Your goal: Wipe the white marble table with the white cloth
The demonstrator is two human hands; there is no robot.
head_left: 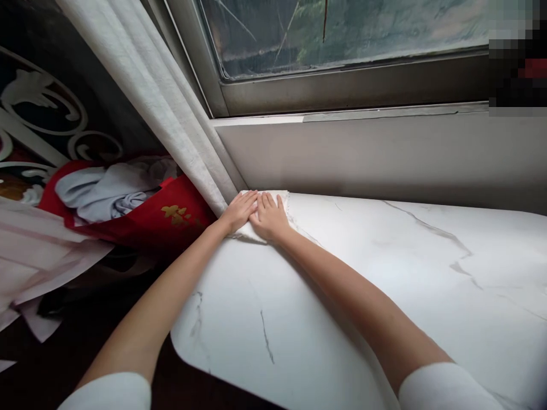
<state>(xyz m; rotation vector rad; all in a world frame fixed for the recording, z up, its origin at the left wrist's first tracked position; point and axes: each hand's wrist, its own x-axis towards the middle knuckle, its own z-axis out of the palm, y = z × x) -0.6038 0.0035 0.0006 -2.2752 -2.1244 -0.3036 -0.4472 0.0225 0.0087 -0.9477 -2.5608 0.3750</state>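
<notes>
Both arms reach to the far left corner of a white marble-patterned table. A white cloth lies flat there, its edges slightly frayed. My left hand rests on the cloth's left part with the fingers stretched out. Beside it, my right hand presses flat on the cloth, fingers a little apart. The two hands touch or nearly touch at the thumbs. Parts of the cloth are hidden under the palms.
A pale curtain hangs down to the table's left corner. Left of it stands a red bag holding light blue clothing. Behind the table runs a grey wall below a framed window.
</notes>
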